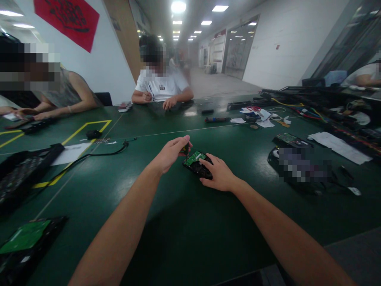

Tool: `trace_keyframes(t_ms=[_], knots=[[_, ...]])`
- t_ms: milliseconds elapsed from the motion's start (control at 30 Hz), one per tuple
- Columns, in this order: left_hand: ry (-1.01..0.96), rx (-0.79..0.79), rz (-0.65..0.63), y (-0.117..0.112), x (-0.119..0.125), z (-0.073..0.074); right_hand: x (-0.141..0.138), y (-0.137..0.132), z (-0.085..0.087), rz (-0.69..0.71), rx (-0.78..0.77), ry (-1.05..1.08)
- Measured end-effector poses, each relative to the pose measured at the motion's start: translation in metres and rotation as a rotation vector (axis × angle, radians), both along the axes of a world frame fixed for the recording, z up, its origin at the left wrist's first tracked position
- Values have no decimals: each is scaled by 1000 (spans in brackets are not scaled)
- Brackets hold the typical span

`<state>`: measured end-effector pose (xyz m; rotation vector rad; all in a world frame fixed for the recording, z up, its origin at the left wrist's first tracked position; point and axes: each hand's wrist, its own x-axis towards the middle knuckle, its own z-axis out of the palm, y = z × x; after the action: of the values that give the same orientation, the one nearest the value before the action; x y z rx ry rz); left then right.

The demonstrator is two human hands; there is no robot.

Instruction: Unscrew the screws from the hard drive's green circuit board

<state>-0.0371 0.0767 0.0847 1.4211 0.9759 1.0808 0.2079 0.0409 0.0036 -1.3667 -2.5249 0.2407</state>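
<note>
A hard drive [195, 162] with a green circuit board on its upper face lies on the green table in front of me. My left hand [172, 153] is closed around a small screwdriver [185, 149] with a dark and yellow handle, held upright at the drive's left end. The screwdriver's tip is too small to make out clearly. From the right, my right hand [219, 174] grips the drive, its fingers over the top and its thumb along the near side.
At lower left lies another hard drive [28, 238], below a black tray [28, 171] of small parts. A black cable [101, 154] crosses the left side. Another drive [287, 139], papers [339, 147] and wiring [312, 109] occupy the right. Two people sit across the table.
</note>
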Motion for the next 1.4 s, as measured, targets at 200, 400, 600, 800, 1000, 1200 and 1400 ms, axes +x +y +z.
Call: trace_keyframes(t_ms=[200, 400, 600, 800, 1000, 1200, 1400], knots=[[7, 78, 157, 2, 6, -4, 0, 0, 0, -1, 4, 2], [-134, 15, 67, 1, 6, -6, 0, 0, 0, -5, 14, 1], [-334, -71, 90, 1, 14, -7, -1, -1, 2, -10, 23, -14], [-275, -52, 84, 5, 15, -10, 0, -2, 4, -5, 10, -8], [-132, 68, 102, 8, 6, -13, 1, 0, 0, -4, 11, 10], [-12, 74, 150, 1, 1, -1, 1, 1, 0, 3, 7, 0], [-55, 38, 81, -8, 6, 8, 1, 0, 0, 4, 19, 8]])
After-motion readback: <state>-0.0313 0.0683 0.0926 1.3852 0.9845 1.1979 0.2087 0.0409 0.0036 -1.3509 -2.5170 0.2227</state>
